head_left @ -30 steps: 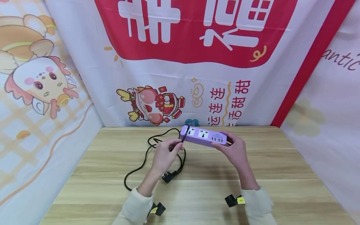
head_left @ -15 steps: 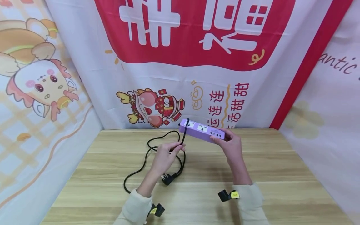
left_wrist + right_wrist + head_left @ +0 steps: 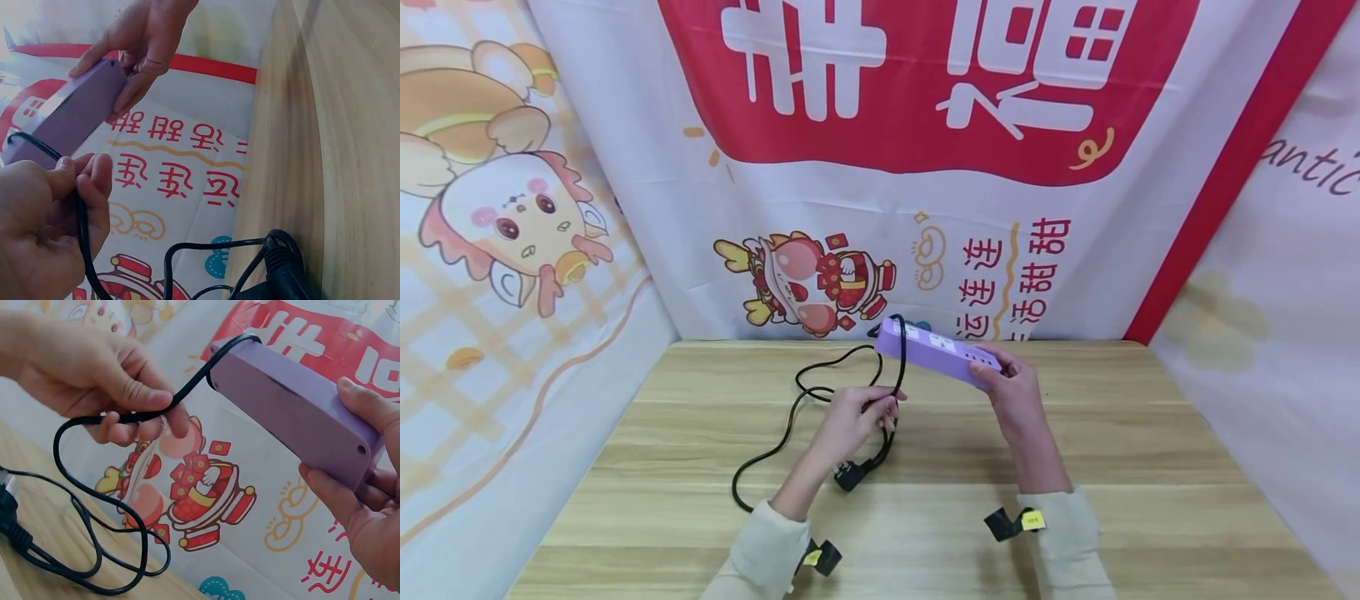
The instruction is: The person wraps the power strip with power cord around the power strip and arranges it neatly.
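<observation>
A purple power strip with white sockets and several USB ports is held up, tilted, by my right hand, which grips its right end between thumb and fingers. Its black cord loops over the strip's far left end. My left hand pinches that cord between thumb and fingers, just below and left of the strip. From there the cord drops in loose loops to the table, where the black plug lies beneath the left hand. In the right wrist view, the strip's underside shows.
The wooden table carries the slack cord loops on its left half. A printed cloth hangs behind its back edge, with more printed cloth at both sides. Each wrist wears a small black camera with a yellow label.
The strip has been raised slightly and tipped, so its socket face shows less. The left hand has moved a little down and right along the cord, its fingers turned more round it.
</observation>
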`<state>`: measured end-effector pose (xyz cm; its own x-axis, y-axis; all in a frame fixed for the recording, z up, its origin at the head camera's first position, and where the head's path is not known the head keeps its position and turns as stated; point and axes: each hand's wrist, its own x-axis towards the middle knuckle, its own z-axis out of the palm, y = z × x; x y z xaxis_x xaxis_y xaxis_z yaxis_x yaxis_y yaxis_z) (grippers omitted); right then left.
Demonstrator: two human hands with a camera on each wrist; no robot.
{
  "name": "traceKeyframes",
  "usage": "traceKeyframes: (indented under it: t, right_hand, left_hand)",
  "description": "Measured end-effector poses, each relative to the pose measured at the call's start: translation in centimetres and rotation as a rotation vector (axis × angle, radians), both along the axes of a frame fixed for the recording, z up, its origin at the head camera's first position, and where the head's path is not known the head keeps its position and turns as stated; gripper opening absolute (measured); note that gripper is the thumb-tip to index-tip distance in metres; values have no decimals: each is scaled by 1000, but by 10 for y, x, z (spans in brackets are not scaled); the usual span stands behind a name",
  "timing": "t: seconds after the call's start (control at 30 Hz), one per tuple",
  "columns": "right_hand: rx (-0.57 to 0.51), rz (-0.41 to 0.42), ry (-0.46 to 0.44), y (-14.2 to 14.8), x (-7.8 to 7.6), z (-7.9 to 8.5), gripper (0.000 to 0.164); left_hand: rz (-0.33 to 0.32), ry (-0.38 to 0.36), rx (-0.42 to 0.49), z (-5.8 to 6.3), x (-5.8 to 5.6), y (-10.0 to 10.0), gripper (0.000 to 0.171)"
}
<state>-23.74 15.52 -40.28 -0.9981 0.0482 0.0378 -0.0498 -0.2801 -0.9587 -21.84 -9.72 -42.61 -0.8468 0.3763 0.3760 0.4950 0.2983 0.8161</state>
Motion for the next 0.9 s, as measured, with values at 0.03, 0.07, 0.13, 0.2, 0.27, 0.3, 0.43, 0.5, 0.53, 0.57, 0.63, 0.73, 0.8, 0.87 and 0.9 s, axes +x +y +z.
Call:
traceKeyframes:
  t: [0.03, 0.07, 0.13, 0.2, 0.27, 0.3, 0.43, 0.5, 0.53, 0.57, 0.63, 0.73, 0.8, 0.87, 0.9]
  right_hand:
    - [-17, 20, 5, 0, 0, 0, 39]
    - [-29, 37, 12, 1, 1, 1, 36]
    - [-48, 69, 20, 2, 1, 1, 30]
    - [-41, 92, 25, 4, 2, 1, 28]
    - [-32, 107, 28, 5, 3, 1, 29]
    - [-29, 112, 27, 5, 4, 1, 29]
    - [-37, 118, 31, 6, 4, 2, 31]
    - [-64, 112, 25, 5, 4, 2, 30]
    - [-80, 106, 22, 5, 3, 3, 29]
    - [-97, 102, 19, 5, 3, 3, 29]
    - [-121, 98, 11, 5, 3, 2, 30]
    - [-137, 104, 14, 5, 2, 2, 33]
    - [-151, 119, 31, 6, 2, 0, 33]
    - [-170, 144, 69, 6, 3, -1, 33]
    - [-178, 162, 93, 7, 3, -2, 33]
  left_hand:
    - [10, -3, 0, 0, -1, -1, 21]
    - [22, -7, 1, -1, -3, -3, 21]
    - [48, -21, -1, -2, -5, -6, 20]
    - [66, -36, -10, -2, -7, -9, 21]
    - [69, -47, -20, -1, -9, -11, 21]
    - [65, -50, -29, -1, -9, -12, 21]
    - [19, -49, -81, 0, -10, -15, 21]
    - [-15, -36, -131, 0, -10, -15, 21]
    - [-31, -27, -159, 1, -9, -15, 21]
    - [-46, -21, -184, 1, -9, -15, 21]
    - [-71, -10, -226, 1, -9, -15, 22]
    - [-113, -29, -236, 0, -11, -15, 22]
    - [-141, -46, -234, -1, -12, -16, 22]
    - [-168, -73, -236, -1, -13, -17, 22]
    - [-173, -81, -244, -1, -13, -18, 23]
